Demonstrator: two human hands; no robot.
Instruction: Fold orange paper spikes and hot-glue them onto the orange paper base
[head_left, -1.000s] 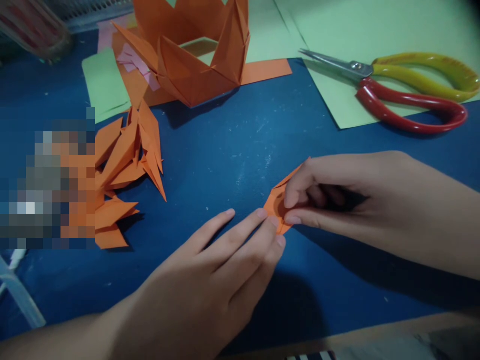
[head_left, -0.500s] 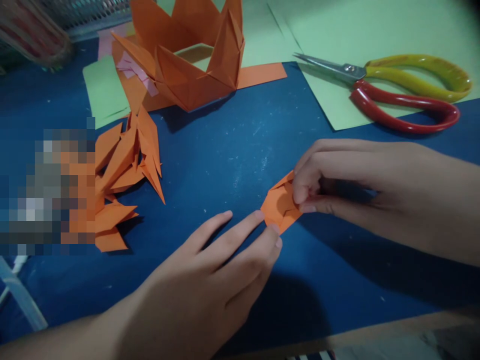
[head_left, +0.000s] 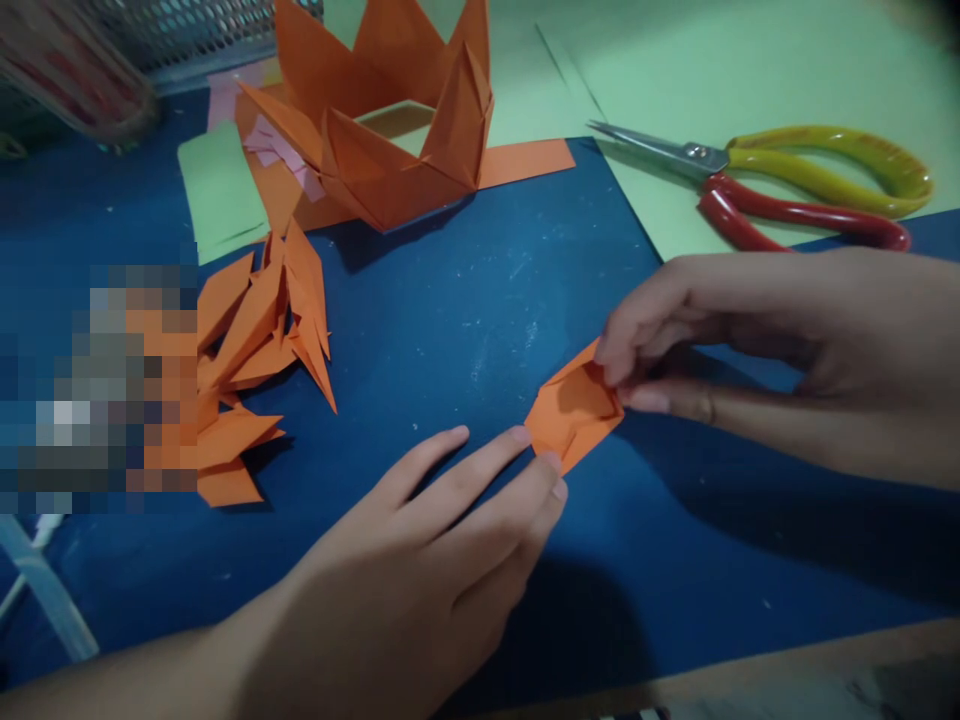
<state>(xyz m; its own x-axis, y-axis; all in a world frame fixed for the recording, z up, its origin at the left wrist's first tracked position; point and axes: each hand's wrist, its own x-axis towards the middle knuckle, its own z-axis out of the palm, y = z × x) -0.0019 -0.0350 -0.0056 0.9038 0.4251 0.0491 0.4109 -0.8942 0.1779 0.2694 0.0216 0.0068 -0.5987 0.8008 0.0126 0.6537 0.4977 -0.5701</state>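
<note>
A small folded piece of orange paper [head_left: 574,415] lies on the blue table between my hands. My left hand [head_left: 442,520] rests flat with its fingers spread, the fingertips touching the paper's lower left edge. At the paper's right end, my right hand [head_left: 720,350] pinches the edge between thumb and fingers. Several folded orange pieces [head_left: 262,340] lie in a pile to the left. Behind them stands a pointed ring of folded orange paper [head_left: 405,180].
Scissors [head_left: 705,160] with yellow and red handles lie on light green sheets [head_left: 675,70] at the back right. A metal mesh holder [head_left: 210,40] and a clear container [head_left: 82,70] are at the back left. The blue table's [head_left: 450,330] near edge shows below.
My right hand has moved slightly right and up along the paper, uncovering more of its folded inside. My left hand stays almost where it was. The whole view has shifted slightly.
</note>
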